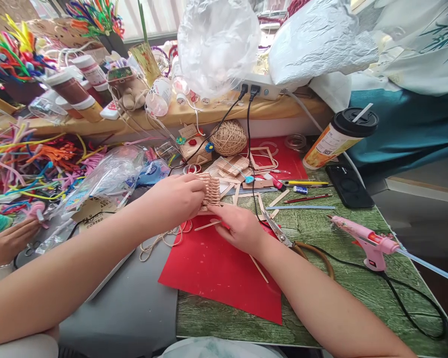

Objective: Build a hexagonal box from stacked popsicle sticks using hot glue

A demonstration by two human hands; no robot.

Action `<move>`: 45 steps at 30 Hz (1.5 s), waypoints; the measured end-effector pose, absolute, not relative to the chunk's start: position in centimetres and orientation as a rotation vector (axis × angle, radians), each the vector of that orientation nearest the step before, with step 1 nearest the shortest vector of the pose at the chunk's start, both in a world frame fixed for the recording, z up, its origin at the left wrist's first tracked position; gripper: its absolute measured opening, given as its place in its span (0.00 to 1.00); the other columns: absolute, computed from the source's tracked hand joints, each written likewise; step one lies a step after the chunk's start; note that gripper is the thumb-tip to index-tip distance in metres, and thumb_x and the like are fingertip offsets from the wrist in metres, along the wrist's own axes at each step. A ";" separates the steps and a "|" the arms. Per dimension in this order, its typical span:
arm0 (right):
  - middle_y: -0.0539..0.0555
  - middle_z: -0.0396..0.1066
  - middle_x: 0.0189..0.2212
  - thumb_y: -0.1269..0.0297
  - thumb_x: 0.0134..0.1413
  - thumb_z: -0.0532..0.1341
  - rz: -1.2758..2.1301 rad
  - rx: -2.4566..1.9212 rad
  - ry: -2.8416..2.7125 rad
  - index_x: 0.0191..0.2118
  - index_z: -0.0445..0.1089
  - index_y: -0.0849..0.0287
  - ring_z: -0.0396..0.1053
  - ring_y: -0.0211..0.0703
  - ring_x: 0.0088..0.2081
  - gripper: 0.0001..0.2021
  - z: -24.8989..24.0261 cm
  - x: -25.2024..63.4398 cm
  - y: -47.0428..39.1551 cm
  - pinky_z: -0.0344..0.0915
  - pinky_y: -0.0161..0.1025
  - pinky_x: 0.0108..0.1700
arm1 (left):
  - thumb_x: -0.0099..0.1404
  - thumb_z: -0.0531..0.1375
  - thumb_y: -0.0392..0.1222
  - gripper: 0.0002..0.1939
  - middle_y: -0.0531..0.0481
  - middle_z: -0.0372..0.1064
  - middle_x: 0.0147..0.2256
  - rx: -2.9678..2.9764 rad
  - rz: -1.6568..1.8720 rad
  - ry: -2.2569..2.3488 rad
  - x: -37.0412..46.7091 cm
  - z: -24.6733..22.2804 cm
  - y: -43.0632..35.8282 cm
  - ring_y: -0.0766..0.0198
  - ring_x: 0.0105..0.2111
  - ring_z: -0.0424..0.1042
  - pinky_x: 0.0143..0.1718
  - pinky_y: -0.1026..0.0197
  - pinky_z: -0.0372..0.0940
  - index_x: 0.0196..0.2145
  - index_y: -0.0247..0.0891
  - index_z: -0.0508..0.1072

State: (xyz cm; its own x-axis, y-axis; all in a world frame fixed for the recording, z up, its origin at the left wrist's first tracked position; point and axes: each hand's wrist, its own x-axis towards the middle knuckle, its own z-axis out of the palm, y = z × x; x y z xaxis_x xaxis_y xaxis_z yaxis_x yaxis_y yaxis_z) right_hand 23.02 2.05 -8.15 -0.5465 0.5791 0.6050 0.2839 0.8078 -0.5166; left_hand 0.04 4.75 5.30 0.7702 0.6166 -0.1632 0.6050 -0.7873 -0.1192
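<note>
A small woven panel of natural twine [211, 191] is raised above the red sheet [224, 273]. My left hand [179, 196] is closed on its left side, fingers bent over the edge. From the right, my right hand [239, 226] grips the panel's lower edge, index finger stretched along it. A thin craft stick [206, 225] reaches my right fingertips; whether they pinch it too is unclear. Loose twine [155, 246] trails down at the left of the panel. Scissors with brown handles [289, 241] lie partly behind my right forearm.
A pink glue gun [369, 243] rests at the right, its cord looping along the table edge. Behind it stand a phone [349, 186] and a lidded cup [339, 136]. A twine ball [229, 137] sits at the back. Another person's hand [13, 241] is at far left.
</note>
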 end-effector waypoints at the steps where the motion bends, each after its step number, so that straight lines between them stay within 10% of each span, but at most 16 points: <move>1: 0.59 0.81 0.55 0.71 0.70 0.59 0.455 -0.624 -2.167 0.69 0.64 0.55 0.80 0.52 0.56 0.25 -8.2 23.0 2.0 0.77 0.50 0.58 | 0.77 0.54 0.38 0.14 0.43 0.74 0.42 -2.880 0.297 -1.010 -0.1 5.2 4.6 0.56 0.45 0.72 0.54 0.52 0.69 0.37 0.39 0.78; 22: 0.58 0.83 0.47 0.70 0.69 0.60 0.567 -0.733 -2.107 0.55 0.71 0.56 0.81 0.51 0.47 0.12 -7.2 22.0 1.8 0.75 0.45 0.50 | 0.71 0.61 0.36 0.05 0.44 0.75 0.45 -2.855 0.360 -0.758 0.4 6.9 4.5 0.52 0.46 0.72 0.41 0.50 0.65 0.39 0.43 0.78; 45: 0.55 0.82 0.40 0.71 0.69 0.59 0.607 -0.786 -2.056 0.49 0.72 0.56 0.80 0.47 0.41 0.08 -7.5 21.1 1.6 0.73 0.42 0.45 | 0.75 0.57 0.39 0.06 0.46 0.76 0.42 -3.077 0.062 -0.852 -1.6 4.9 4.7 0.57 0.47 0.73 0.52 0.56 0.68 0.41 0.41 0.74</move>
